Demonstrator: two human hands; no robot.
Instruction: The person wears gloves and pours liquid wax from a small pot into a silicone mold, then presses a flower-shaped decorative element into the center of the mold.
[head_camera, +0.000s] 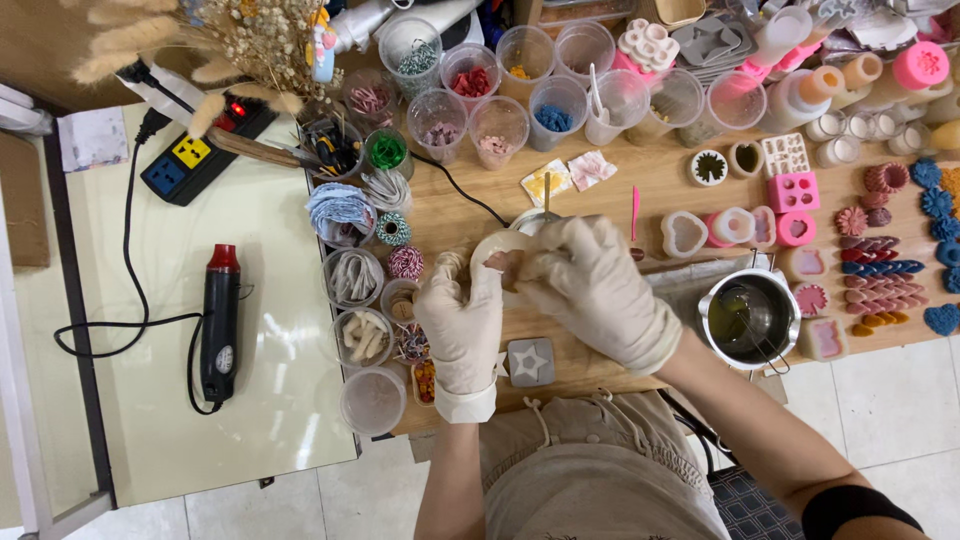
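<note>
White-gloved left hand (462, 318) and right hand (590, 282) close their fingers around a pale round mould (503, 246) above the wooden desk (600, 195).

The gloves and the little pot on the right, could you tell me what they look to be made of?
Gloves on the left hand and right hand: thin cream latex or similar, matte and wrinkled. Pot: shiny grey metal, probably steel, with bright rim reflections.

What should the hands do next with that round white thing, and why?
Probably keep peeling the white mold back from the pinkish piece inside it. Both gloved hands, left hand and right hand, already grip the mold over the table, and the piece looks only partly out. Slow peeling seems safest.
</note>
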